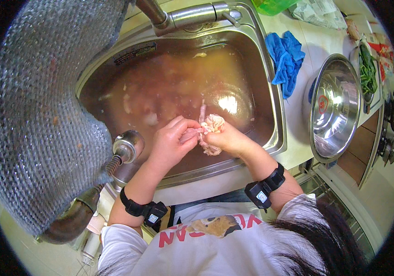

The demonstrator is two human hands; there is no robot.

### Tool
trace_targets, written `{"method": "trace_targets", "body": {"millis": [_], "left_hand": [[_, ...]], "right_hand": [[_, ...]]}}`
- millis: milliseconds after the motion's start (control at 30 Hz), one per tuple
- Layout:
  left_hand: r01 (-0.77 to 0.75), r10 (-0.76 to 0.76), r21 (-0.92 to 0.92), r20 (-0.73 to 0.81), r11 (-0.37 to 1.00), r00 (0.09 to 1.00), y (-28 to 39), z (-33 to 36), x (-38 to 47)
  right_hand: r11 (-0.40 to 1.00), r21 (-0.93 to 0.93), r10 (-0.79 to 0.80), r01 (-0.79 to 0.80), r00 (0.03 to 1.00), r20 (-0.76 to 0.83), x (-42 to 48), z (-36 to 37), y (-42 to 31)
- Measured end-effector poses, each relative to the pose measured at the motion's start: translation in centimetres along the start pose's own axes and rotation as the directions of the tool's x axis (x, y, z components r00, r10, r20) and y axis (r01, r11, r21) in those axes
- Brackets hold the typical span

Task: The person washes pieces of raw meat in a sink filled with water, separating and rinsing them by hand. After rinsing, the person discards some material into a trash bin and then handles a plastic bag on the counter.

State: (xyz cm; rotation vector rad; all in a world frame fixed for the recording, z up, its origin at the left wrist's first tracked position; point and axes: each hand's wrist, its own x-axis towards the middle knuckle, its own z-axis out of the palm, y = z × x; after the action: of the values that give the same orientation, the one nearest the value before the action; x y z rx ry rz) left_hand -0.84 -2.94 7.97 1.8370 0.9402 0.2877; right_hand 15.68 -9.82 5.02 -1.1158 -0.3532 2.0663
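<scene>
Over the murky reddish water (169, 76) in a stainless steel sink (276, 120), both hands hold a piece of raw meat (214, 122) with pale, wrinkled skin or fat. My right hand (229, 138) grips its lumpy body from the right. A pink strip of the same piece is pinched between the thumb and fingers of my left hand (174, 139). From between the hands a thin, stem-like part points away from me. Pale lumps and bits show in the cloudy water; their shapes are blurred.
A metal faucet (193, 17) spans the sink's far edge. Grey textured material (45, 114) and a metal spray head (128, 143) crowd the left. At right are a blue cloth (285, 62), a steel bowl (336, 110) and green leaves (367, 69).
</scene>
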Motion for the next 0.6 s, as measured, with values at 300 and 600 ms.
{"method": "trace_targets", "body": {"millis": [300,600], "left_hand": [[0.123,-0.124,-0.139,-0.002,0.983,0.992,-3.1,1.3,0.1],[0.499,-0.394,-0.704,0.327,0.506,0.859,-8.6,-1.2,-0.1]], "right_hand": [[0.985,0.17,-0.021,0.04,0.994,-0.112,-0.8,1.4,1.5],[0.976,-0.076,-0.213,0.203,0.964,-0.162,-3.8,0.5,1.5]]}}
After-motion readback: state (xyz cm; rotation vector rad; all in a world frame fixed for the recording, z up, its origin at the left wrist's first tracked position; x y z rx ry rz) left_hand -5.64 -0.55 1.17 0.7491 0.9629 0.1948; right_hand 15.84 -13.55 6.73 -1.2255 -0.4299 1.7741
